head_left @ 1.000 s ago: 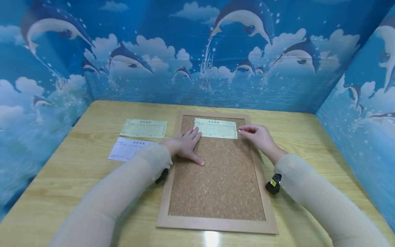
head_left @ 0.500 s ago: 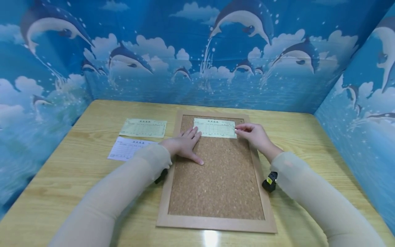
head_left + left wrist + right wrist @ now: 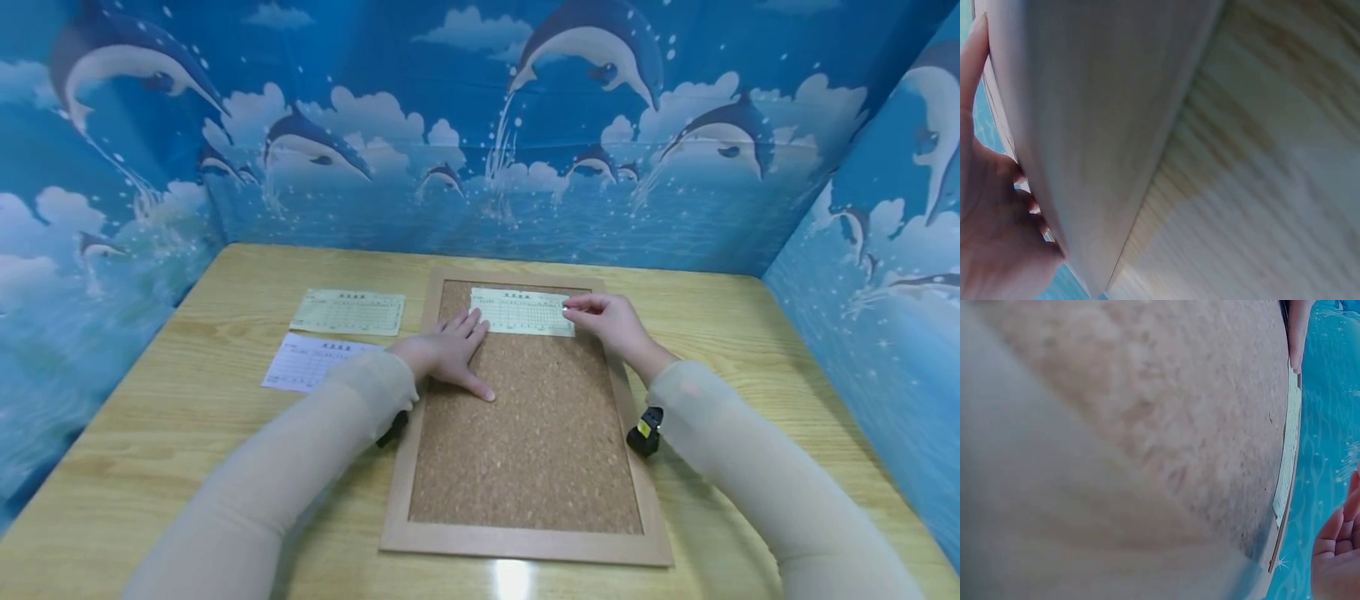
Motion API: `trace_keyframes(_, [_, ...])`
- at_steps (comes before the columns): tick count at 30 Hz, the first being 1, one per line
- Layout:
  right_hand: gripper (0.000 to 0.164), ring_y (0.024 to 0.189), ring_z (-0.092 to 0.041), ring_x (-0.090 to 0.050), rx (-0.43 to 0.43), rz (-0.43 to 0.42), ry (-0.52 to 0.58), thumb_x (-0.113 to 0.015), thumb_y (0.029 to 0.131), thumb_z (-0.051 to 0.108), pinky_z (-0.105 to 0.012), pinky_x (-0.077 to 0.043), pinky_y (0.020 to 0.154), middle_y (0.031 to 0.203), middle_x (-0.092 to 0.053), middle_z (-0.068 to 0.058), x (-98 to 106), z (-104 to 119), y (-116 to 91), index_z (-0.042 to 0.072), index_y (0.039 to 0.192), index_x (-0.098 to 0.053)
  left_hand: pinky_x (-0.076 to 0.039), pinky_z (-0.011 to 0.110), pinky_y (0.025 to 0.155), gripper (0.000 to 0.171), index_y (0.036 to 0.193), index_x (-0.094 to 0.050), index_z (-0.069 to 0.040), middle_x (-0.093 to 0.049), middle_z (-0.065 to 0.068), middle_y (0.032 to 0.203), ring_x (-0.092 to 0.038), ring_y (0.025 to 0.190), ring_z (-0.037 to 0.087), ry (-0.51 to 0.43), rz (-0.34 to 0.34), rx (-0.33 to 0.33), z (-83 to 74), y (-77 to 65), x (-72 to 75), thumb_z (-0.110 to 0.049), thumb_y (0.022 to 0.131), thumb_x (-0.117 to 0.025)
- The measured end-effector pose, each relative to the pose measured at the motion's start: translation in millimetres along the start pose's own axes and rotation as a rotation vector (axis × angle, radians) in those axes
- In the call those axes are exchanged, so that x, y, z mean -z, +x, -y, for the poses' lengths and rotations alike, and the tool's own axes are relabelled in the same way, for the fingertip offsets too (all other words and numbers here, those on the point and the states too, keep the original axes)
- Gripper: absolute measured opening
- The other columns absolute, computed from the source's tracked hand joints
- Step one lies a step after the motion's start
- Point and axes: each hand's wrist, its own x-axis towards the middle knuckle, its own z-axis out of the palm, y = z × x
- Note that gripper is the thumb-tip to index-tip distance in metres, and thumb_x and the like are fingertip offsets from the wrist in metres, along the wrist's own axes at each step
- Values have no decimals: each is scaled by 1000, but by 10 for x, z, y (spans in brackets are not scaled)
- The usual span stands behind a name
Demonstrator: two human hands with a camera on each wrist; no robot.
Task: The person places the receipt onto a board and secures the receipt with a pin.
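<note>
A pale green printed slip (image 3: 521,313) lies across the top of a framed corkboard (image 3: 525,442). My left hand (image 3: 450,348) rests flat with fingers spread on the board's left side, fingertips at the slip's left edge; the left wrist view has that hand (image 3: 997,225) beside the board's frame (image 3: 1104,112). Over the slip's right end, my right hand (image 3: 609,320) pinches a small shiny tack (image 3: 565,308) between thumb and forefinger, its point hidden. In the right wrist view the right hand (image 3: 1338,550) shows only partly, and the slip (image 3: 1288,444) appears edge-on.
Left of the board, another green slip (image 3: 348,312) lies on the wooden table (image 3: 187,375), with a white slip (image 3: 311,362) just in front, partly covered by my left sleeve (image 3: 300,450). A dolphin-print backdrop (image 3: 480,200) rises behind the table and along both sides.
My right hand has moved left with the tack, from just beyond the green slip's right edge to over its right end. The left hand and the slips stay put.
</note>
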Motion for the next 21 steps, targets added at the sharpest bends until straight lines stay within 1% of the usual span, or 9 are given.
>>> trace_keyframes(7, [35, 108, -24, -53, -6, 8, 3, -61, 92, 23, -42, -44, 90, 121, -59, -11, -41, 62, 59, 6, 122, -62, 0, 46, 111, 126, 149, 9, -12, 20, 10, 152, 17, 139, 24, 9, 19, 17, 18, 46, -16, -80, 65, -56])
trace_keyframes(9, [35, 109, -24, -53, -5, 6, 5, -62, 91, 24, -42, -44, 90, 121, -59, -10, -53, 69, 76, 6, 121, -62, 0, 46, 111, 126, 149, 8, -12, 20, 10, 152, 17, 139, 24, 3, 17, 21, 23, 51, -19, -80, 65, -56])
trace_keyframes(13, [35, 109, -25, -52, -5, 7, 2, -62, 91, 23, -41, -44, 90, 122, -58, -11, -79, 71, 110, 5, 121, -62, 1, 45, 111, 126, 150, 6, -11, 18, 11, 153, 17, 139, 24, -13, 15, 16, 11, 18, -3, -79, 65, -57])
trace_keyframes(16, [34, 109, -24, -52, -11, 5, -1, -63, 91, 22, -41, -44, 89, 123, -57, -10, -93, 75, 131, 5, 120, -63, 1, 45, 111, 125, 150, 5, -11, 18, 11, 153, 17, 139, 24, -9, 19, 18, 4, 8, -2, -79, 65, -57])
trace_keyframes(21, [33, 108, -24, -53, -27, 2, -10, -62, 92, 24, -41, -45, 88, 123, -57, -9, -92, 108, 160, 6, 120, -63, 1, 44, 111, 127, 149, 8, -12, 20, 9, 153, 17, 139, 23, -1, 19, 24, 21, 49, -24, -81, 64, -56])
